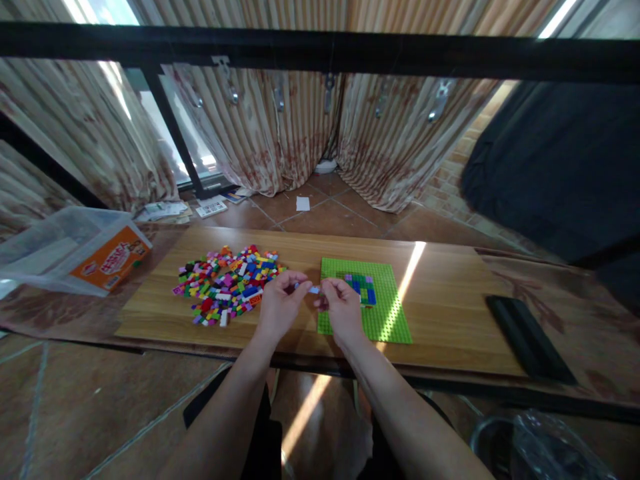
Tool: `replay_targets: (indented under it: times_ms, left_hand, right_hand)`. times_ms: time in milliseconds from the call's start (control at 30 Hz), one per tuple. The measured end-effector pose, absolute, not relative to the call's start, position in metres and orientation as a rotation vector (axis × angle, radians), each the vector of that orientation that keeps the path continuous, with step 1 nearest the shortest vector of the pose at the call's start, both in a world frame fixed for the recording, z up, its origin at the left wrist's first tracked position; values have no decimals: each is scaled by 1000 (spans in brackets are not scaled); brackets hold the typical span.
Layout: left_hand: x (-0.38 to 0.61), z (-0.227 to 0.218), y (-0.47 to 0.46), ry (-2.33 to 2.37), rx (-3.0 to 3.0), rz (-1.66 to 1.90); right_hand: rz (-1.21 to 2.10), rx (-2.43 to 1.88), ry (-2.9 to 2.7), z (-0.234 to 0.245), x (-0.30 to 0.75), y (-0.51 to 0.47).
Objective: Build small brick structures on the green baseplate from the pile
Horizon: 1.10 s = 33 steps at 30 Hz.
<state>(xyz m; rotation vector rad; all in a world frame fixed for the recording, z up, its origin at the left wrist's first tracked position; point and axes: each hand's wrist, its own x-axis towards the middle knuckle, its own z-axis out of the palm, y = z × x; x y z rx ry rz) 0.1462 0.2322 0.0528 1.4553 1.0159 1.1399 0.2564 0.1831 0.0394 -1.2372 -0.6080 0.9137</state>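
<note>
Between my two hands is a small pale blue-violet toy brick (314, 290). My left hand (284, 297) pinches its left end, close to the loose brick pile (225, 283). From the other side, my right hand (340, 303) has its thumb and fingers closed at the brick's right end, over the left part of the green baseplate (390, 320). A block of blue, green and purple bricks (367, 287) sits on the baseplate, partly hidden behind my right hand. Whether one or two small bricks are in my fingers, I cannot tell.
A clear plastic bin (65, 247) with an orange label stands at the left. On the right lies a long black object (527, 339). A dark bar (320, 50) crosses above the wooden board (450, 300). A clear plastic bag (555, 447) is at lower right.
</note>
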Motion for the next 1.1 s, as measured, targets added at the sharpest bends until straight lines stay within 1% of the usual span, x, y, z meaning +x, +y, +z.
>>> replay_targets:
  times_ms: [100, 200, 300, 367, 433, 633, 800, 933, 1100]
  left_hand:
    - [141, 53, 237, 1072, 1346, 1159]
    - [135, 53, 241, 1124, 1223, 1189]
    - [131, 51, 243, 1118, 1141, 1257]
    - [132, 49, 242, 1093, 1117, 1268]
    - [133, 47, 240, 1067, 1124, 1264]
    - [139, 46, 239, 993, 1183, 1270]
    - [143, 48, 242, 959, 1267, 1249]
    - [153, 48, 239, 905, 1385, 1213]
    - [173, 45, 229, 801, 1490, 1145]
  right_hand:
    - [893, -1273, -681, 39, 261, 186]
    - [813, -1436, -1037, 37, 259, 183]
    - [632, -1620, -1433, 36, 250, 179]
    - [540, -1718, -1596, 36, 243, 179]
    - [506, -1760, -1647, 36, 238, 181]
    - [608, -1548, -1535, 39, 235, 187]
    - [648, -1429, -1280, 43, 247, 181]
    - [654, -1419, -1068, 44, 263, 178]
    - [668, -1420, -967, 43, 282, 178]
